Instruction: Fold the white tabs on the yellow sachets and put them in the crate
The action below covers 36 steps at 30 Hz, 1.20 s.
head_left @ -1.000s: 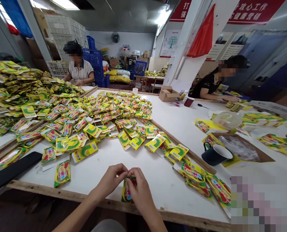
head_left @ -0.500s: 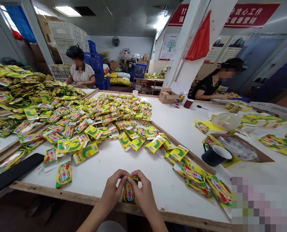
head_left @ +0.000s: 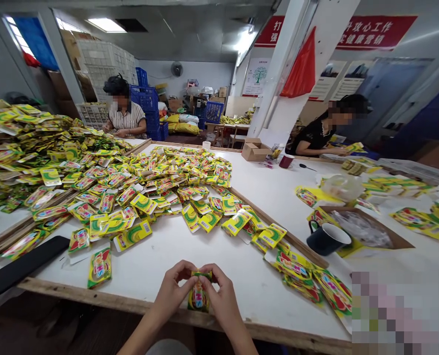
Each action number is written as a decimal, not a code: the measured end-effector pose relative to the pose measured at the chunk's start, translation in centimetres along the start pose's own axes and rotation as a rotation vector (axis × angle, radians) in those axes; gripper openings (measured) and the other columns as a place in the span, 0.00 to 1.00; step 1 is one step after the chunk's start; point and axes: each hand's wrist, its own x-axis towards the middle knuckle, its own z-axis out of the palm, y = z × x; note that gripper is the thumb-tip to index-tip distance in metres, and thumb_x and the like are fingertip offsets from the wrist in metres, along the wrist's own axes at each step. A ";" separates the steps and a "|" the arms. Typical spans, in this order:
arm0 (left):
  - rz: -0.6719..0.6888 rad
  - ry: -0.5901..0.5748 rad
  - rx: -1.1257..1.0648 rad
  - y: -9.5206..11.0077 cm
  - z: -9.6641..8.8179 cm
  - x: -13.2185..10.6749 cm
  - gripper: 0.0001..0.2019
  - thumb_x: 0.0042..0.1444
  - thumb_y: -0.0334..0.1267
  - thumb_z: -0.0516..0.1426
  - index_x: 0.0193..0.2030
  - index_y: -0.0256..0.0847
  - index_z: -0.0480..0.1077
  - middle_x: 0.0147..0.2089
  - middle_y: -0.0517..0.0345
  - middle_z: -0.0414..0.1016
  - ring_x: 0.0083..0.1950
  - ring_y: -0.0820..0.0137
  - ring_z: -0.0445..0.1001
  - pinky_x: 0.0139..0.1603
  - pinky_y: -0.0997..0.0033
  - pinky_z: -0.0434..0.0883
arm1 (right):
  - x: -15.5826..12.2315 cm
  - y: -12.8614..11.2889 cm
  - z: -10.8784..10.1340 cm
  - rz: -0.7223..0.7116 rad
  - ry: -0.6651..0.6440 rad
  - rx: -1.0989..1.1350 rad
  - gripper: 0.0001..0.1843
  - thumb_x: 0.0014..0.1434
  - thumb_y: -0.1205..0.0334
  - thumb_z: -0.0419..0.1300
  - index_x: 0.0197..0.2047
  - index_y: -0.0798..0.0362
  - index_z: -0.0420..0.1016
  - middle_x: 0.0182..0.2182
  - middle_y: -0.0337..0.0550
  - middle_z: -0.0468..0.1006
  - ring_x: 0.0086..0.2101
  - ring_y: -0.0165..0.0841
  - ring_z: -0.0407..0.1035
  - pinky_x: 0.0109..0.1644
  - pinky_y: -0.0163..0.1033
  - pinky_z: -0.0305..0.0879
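Note:
My left hand (head_left: 175, 291) and my right hand (head_left: 221, 296) meet at the near edge of the white table (head_left: 204, 246), fingers pinched together on the top of one small yellow-and-red packet (head_left: 198, 296) held upright between them. A big heap of similar yellow packets (head_left: 149, 182) covers the table beyond my hands. One loose packet (head_left: 99, 266) lies flat to the left of my hands.
A black phone-like slab (head_left: 23, 264) lies at the left edge. A dark mug (head_left: 326, 239) and a box with clear film (head_left: 363, 229) stand at the right, with more packets (head_left: 315, 283) beside them. Two other people (head_left: 125, 113) (head_left: 326, 130) sit at the far side.
My hands have drawn slightly nearer to me and lifted the packet more upright; the camera tilted a little. The heaps have not moved.

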 end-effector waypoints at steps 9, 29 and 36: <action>-0.031 0.075 -0.048 -0.1 0.5 -0.4 0.07 0.55 0.40 0.61 0.35 0.39 0.73 0.35 0.56 0.77 0.38 0.66 0.75 0.42 0.70 0.70 | -1.2 1.6 -0.1 0.021 0.040 0.067 0.11 0.58 0.58 0.60 0.43 0.51 0.73 0.37 0.43 0.79 0.36 0.36 0.73 0.41 0.37 0.69; -0.059 0.119 -0.041 0.2 1.5 0.3 0.09 0.54 0.42 0.61 0.35 0.38 0.74 0.35 0.54 0.78 0.38 0.65 0.75 0.41 0.70 0.71 | -1.1 2.3 0.0 0.079 0.004 0.126 0.16 0.61 0.54 0.57 0.50 0.50 0.69 0.42 0.44 0.78 0.38 0.36 0.74 0.42 0.37 0.70; -0.058 0.017 -0.189 0.5 2.8 0.9 0.22 0.53 0.39 0.62 0.55 0.45 0.63 0.41 0.56 0.78 0.43 0.64 0.76 0.47 0.66 0.70 | -1.5 2.2 -0.3 0.105 0.126 0.223 0.25 0.59 0.53 0.60 0.57 0.49 0.62 0.43 0.45 0.78 0.42 0.37 0.74 0.47 0.40 0.70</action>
